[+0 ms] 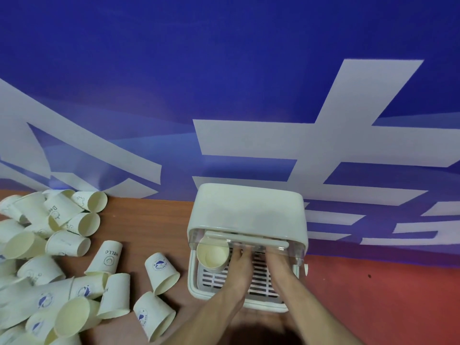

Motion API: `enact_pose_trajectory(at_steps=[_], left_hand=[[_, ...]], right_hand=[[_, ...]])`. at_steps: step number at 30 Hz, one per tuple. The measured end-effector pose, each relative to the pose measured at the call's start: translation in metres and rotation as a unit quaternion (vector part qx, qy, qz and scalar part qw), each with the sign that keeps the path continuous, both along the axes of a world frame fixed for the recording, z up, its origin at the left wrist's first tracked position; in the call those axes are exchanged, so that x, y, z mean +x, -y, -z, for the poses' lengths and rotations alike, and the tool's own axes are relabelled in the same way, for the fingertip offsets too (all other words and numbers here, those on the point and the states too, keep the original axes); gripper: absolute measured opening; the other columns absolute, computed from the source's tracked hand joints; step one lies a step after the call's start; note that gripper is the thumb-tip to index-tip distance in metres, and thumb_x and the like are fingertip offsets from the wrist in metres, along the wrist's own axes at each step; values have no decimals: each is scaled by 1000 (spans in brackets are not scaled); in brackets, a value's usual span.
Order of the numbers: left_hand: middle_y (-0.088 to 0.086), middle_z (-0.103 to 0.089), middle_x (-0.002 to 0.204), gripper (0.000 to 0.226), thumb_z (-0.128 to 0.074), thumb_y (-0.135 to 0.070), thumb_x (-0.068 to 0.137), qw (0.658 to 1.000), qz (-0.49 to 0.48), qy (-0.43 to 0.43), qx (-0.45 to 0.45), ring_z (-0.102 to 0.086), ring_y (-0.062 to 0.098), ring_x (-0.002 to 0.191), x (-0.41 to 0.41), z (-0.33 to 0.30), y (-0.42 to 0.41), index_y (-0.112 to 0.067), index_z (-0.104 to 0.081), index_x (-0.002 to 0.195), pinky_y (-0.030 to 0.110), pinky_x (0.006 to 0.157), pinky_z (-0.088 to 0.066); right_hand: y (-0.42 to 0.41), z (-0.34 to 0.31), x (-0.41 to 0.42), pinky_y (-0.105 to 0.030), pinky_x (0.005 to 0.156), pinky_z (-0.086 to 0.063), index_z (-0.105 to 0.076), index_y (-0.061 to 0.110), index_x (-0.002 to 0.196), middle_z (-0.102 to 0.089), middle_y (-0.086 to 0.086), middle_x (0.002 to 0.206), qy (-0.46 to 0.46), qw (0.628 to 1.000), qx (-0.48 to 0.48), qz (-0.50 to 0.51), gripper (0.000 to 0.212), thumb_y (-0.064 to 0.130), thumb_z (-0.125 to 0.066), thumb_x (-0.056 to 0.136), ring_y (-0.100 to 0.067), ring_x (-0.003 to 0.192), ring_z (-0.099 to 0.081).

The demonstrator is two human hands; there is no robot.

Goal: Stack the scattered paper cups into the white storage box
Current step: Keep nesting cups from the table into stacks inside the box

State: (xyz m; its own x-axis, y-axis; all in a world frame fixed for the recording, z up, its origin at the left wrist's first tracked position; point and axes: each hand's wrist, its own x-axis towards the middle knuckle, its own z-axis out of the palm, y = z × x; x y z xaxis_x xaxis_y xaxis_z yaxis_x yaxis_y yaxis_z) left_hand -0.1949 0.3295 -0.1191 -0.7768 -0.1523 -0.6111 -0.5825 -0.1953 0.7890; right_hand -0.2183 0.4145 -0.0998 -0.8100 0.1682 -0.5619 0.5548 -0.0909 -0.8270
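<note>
both hands reach into the box [246, 210]: left hand [239, 267] and right hand [280, 266] at its clear flap [246, 241]; blur hides whether the fingers grasp it. one cup [212, 255] stands inside, other cups [49, 265] lie scattered on the surface [149, 225].

Both hands' fingertips blur under the box [246, 207] lid; the cup pile [37, 257] left of it runs off frame.
</note>
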Motion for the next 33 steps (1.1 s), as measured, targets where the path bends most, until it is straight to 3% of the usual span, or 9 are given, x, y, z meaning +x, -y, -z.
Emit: enact_pose_trajectory(at_steps=[5, 9, 13, 17, 22, 24, 26, 30, 33], left_hand=[[0, -56, 135, 42, -47, -35, 101, 1000, 17, 2, 0, -52, 19, 126, -2, -3, 3, -22, -45, 140, 42, 112, -38], [-3, -48, 145, 68, -52, -54, 89, 999, 37, 1, 18, -45, 15, 133, 5, -4, 3, -27, -32, 149, 43, 115, -33], [-8, -41, 150, 92, -51, -70, 79, 996, 86, 19, 17, -42, 14, 136, 21, -4, 4, -34, -11, 155, 42, 117, -29], [-7, -52, 142, 119, -61, -89, 52, 995, 96, 34, 9, -51, 20, 129, 45, 7, 10, -36, -25, 152, 42, 113, -36], [-4, -58, 136, 73, -55, -60, 82, 989, 140, -4, -42, -56, 15, 123, 75, -24, 32, -24, -46, 144, 38, 111, -39], [-7, -63, 125, 47, -56, -48, 92, 981, 170, -43, -84, -59, 10, 114, 89, -41, 46, -26, -55, 134, 26, 107, -40], [-10, -64, 115, 25, -56, -42, 95, 969, 197, -78, -131, -59, 2, 102, 99, -51, 64, -33, -59, 119, 14, 96, -41], [-16, -59, 125, 37, -57, -48, 94, 942, 218, -141, -213, -56, -5, 108, 111, -67, 107, -30, -56, 127, 15, 97, -41], [-16, -50, 135, 50, -52, -52, 95, 914, 235, -164, -288, -50, 1, 119, 113, -82, 142, -28, -48, 138, 21, 106, -36]], right_hand=[[0, -10, -1, -17, 63, -43, -60, 22, 92, -63, 9, 85, 3, 1000, -6, -9, 15, 15, -50, 100, -10, 82, -58], [-2, -14, 3, -31, 76, -50, -63, 25, 89, -69, 7, 87, 14, 1000, 1, 15, 19, 13, -51, 96, -12, 86, -64], [-4, -8, 16, -37, 84, -52, -67, 23, 97, -71, -1, 102, 23, 999, 20, 29, 20, 21, -47, 98, -17, 93, -65], [-4, -15, 42, -49, 96, -49, -63, 31, 86, -67, 2, 96, 27, 996, 84, 16, 20, 34, -49, 99, -25, 96, -64], [6, -18, 73, -46, 90, -52, -71, 20, 97, -70, -2, 100, 29, 993, 107, -42, 28, 40, -52, 97, -22, 93, -66], [15, -32, 84, -43, 80, -55, -71, 22, 89, -72, -4, 99, 17, 992, 106, -64, 24, 35, -53, 97, -21, 88, -66], [24, -43, 93, -46, 89, -52, -71, 25, 78, -72, 2, 91, -14, 986, 136, -95, 25, 34, -56, 96, -21, 90, -66], [41, -67, 106, -34, 81, -50, -68, 27, 72, -69, 13, 74, -84, 961, 195, -175, 27, 29, -57, 96, -12, 81, -63], [54, -80, 111, -23, 74, -43, -71, 27, 81, -69, 13, 79, -136, 924, 250, -256, 22, 30, -56, 96, -5, 83, -61]])
